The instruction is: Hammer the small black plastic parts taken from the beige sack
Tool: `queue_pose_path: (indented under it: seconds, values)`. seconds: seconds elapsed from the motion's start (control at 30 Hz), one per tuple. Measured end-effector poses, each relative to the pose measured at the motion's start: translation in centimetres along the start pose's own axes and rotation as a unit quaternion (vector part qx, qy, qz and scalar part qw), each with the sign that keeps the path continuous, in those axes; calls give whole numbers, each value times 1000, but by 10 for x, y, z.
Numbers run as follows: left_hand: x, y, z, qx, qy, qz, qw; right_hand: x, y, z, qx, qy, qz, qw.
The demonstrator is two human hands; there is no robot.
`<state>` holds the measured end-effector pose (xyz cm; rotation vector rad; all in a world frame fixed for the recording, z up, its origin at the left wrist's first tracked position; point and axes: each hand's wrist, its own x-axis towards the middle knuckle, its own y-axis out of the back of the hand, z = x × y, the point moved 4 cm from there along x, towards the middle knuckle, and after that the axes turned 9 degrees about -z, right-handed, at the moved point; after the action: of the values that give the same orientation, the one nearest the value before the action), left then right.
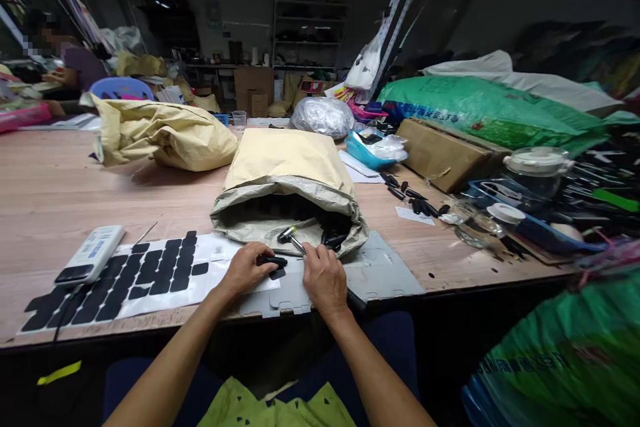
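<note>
My right hand (pixel 325 279) is closed around a small hammer (pixel 298 244). Its metal shaft and yellow-and-black head point up and left, and the dark handle end shows below the hand. My left hand (pixel 249 268) pinches a small black piece (pixel 273 260) low over a grey board (pixel 380 273); whether the piece touches the board I cannot tell. A dark flat patch lies beside its fingertips. Just beyond both hands, a cream sack (pixel 293 157) lies with its mouth towards me and dark pieces inside. Left of the hands is a sheet of black stickers (pixel 170 263).
A white device (pixel 93 253) rests by the stickers at the left. Behind stands another folded sack (pixel 170 137). To the right are scattered black pieces (pixel 417 200), a cardboard box (pixel 445 157), a blue tray (pixel 545 227) and green bags (pixel 495 110). A person (pixel 75 63) sits far left.
</note>
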<state>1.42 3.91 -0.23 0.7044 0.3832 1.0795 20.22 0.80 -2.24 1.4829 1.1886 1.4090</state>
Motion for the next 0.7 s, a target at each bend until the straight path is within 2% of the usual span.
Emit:
queue_pose_path:
  seconds: [0.17, 0.27, 0.47, 0.57, 0.7]
  values:
    - [0, -17, -7, 42, -21, 36, 998, 1, 1, 3, 27, 11, 2, 1000]
    - [1, -18, -7, 63, -21, 30, 997, -4, 5, 7, 114, 13, 8, 993]
    - [2, -20, -9, 76, -17, 25, 997, -34, 19, 6, 297, 24, 13, 955]
    - [2, -21, -10, 76, -19, 28, 997, -47, 22, 5, 315, 27, -3, 949]
    - [2, -23, -11, 84, -35, 31, 995, -55, 26, 5, 306, 32, 25, 951]
